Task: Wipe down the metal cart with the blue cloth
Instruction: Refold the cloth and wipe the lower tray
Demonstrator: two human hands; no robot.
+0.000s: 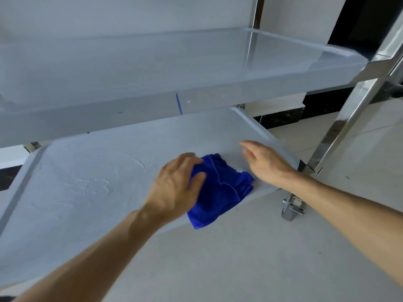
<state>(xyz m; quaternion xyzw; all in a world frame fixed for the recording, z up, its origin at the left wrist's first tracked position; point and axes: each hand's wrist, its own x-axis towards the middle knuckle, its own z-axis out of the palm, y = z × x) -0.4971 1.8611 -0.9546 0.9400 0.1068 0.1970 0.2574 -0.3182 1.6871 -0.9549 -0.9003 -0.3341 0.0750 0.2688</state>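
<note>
A crumpled blue cloth [220,188] lies on the lower shelf [98,182] of the metal cart, near its front right corner, with one end hanging over the front edge. My left hand [176,184] presses on the cloth's left part with fingers spread and fairly straight. My right hand [266,164] rests just right of the cloth on the shelf's right rim, fingers relaxed and holding nothing. Wet streaks show on the shelf to the left of the cloth.
The cart's upper shelf [152,68] overhangs the back of the lower one. A shiny metal post [349,118] rises at the right, with a caster wheel [290,210] below it. Pale floor tiles [239,258] lie in front and to the right.
</note>
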